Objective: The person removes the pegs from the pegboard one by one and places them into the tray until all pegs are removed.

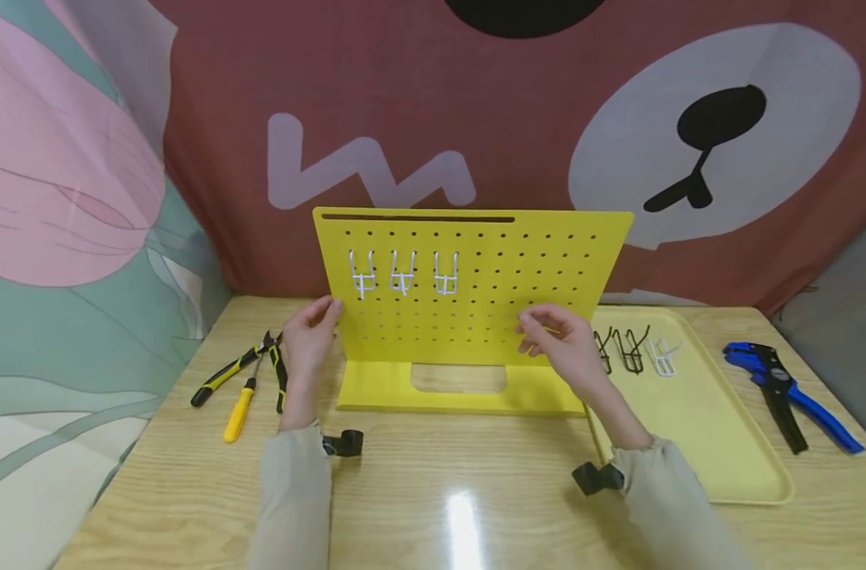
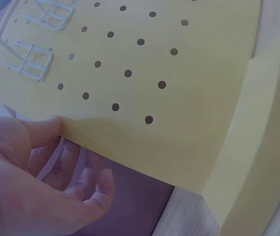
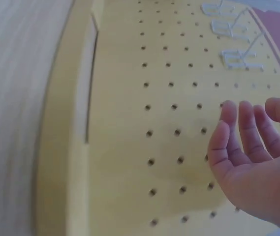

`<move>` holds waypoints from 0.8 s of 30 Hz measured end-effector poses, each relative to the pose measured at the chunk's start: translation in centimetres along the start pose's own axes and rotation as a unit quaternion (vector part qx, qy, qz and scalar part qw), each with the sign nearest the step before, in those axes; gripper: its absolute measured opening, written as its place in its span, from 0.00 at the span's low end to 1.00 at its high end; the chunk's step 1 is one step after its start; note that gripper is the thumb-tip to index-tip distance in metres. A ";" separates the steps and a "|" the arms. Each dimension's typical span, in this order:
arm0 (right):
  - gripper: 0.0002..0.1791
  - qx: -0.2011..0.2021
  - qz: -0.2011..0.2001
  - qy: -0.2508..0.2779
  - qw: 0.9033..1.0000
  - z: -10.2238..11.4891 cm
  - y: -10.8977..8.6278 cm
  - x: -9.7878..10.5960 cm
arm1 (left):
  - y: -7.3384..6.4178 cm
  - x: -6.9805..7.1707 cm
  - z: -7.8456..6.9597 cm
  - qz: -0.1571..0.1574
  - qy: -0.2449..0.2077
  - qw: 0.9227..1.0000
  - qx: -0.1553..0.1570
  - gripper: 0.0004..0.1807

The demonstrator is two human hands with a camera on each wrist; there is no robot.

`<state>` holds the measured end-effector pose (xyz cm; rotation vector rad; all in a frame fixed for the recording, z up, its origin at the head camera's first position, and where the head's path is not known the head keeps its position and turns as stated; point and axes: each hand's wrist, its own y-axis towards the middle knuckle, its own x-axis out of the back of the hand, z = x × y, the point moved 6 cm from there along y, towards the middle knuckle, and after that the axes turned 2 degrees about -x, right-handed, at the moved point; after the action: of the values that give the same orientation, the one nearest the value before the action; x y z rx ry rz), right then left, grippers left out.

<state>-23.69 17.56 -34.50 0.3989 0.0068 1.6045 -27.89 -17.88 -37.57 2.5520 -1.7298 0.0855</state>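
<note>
A yellow pegboard [image 1: 433, 352] stands upright on the table, with three white wire hooks [image 1: 364, 277] in a row at its upper left. At its left edge, my left hand [image 1: 310, 332] pinches the board, the thumb on the front face and the other fingers behind in the left wrist view. My right hand [image 1: 564, 348] hovers in front of the board's lower right, fingers loosely curled and nothing in them. From the right wrist view, that hand [image 3: 263, 172] is over the rows of holes, to one side of the hooks.
Right of the board lies a yellow tray [image 1: 704, 443] with black wire hooks [image 1: 631, 352] and a white hook [image 1: 662, 360]. A blue-and-black hand tool [image 1: 778, 380] is beyond it. On the left are yellow-and-black pliers [image 1: 226, 378] and a yellow-handled screwdriver [image 1: 241, 412].
</note>
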 end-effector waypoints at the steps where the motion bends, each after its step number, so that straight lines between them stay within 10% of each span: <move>1: 0.16 0.005 0.005 -0.014 1.000 0.2 0.2 -0.5 | 0.0 -0.1 0.0 0.000 0.000 1.000 0.001 0.20; 15: 0.13 0.097 0.071 0.005 0.993 5.6 2.4 -6.5 | 0.0 -0.3 0.0 0.004 0.002 1.000 0.008 0.21; 24: 0.13 0.084 0.058 0.003 0.995 5.9 3.6 -8.2 | 0.2 -0.2 0.2 -0.004 0.006 1.000 0.013 0.21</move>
<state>-25.44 7.97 -30.11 0.5316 0.1258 1.7257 -28.17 -17.81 -37.78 2.5698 -1.7268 0.1219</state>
